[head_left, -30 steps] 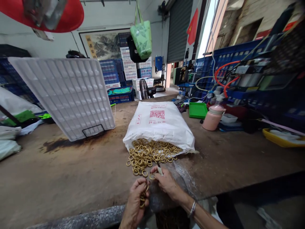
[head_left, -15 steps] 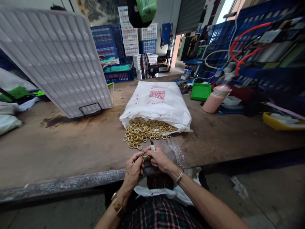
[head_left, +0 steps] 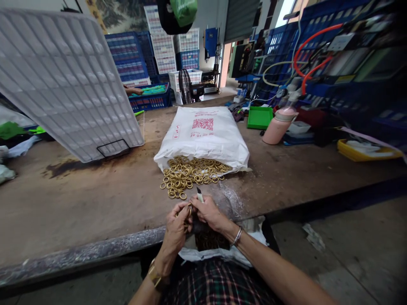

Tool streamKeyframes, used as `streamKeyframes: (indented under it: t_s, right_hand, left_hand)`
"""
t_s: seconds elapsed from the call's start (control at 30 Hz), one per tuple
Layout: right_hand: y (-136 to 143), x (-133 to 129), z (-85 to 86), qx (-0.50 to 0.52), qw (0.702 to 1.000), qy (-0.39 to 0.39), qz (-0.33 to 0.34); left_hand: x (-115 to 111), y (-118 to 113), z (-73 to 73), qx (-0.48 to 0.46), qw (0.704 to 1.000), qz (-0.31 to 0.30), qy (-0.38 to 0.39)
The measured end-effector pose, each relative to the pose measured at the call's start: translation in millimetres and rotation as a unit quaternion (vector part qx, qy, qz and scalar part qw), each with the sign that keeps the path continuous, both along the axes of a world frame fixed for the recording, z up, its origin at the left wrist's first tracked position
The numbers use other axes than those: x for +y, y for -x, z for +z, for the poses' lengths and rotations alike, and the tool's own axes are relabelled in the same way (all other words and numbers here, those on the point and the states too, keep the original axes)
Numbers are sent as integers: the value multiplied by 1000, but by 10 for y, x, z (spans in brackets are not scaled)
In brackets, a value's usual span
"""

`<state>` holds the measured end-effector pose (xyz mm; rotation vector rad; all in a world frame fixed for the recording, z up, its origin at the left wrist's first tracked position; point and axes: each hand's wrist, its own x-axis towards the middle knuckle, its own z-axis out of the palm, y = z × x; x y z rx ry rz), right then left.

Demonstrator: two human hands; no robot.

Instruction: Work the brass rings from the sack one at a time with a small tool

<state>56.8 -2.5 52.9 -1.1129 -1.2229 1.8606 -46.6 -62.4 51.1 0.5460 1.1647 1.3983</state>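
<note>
My left hand (head_left: 177, 225) is closed on gold-coloured rings, with one ring (head_left: 190, 208) standing up between thumb and fingertips. My right hand (head_left: 210, 213) is closed around a small knife (head_left: 200, 195), whose dark blade points up and away from me. Its thumb and fingertips meet the left fingers at the ring; whether they touch it is hard to see. Just beyond both hands, a pile of gold rings (head_left: 187, 176) spills from the open mouth of a white woven bag (head_left: 219, 142) printed in red. Below my hands, an open white sack (head_left: 203, 255) at my lap holds dark ring-like pieces.
A large pale ribbed plastic panel (head_left: 73, 84) leans at the left of the table (head_left: 104, 203). To the right stand a pink bottle (head_left: 277, 127), a green tray (head_left: 260, 117) and a yellow tray (head_left: 365, 152). Another person's hand (head_left: 135, 90) reaches to a blue crate (head_left: 152, 101).
The ring at my fingertips has turned from lying nearly flat to standing more upright. The whole view has shifted slightly, and the other person's hand shows at the blue crate.
</note>
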Motion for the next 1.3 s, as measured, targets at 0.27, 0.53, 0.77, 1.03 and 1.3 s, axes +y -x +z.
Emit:
streamKeyframes:
  t_s: [0.27, 0.53, 0.77, 1.03, 1.3]
  right_hand:
    - [-25, 77, -2, -167, 964, -207, -19]
    - [-17, 69, -16, -205, 948, -243, 12]
    - [-32, 92, -46, -220, 940, -262, 17]
    - [-188, 23, -129, -395, 798, -431, 145]
    - [-169, -11, -60, -446, 758, -441, 179]
  left_hand:
    - [-3, -21, 76, -51, 998, -16, 36]
    - [19, -14, 69, -26, 999, -16, 41]
    - [7, 15, 56, -69, 996, -27, 42]
    - [15, 20, 63, -62, 997, -8, 37]
    - [8, 0, 48, -37, 999, -4, 29]
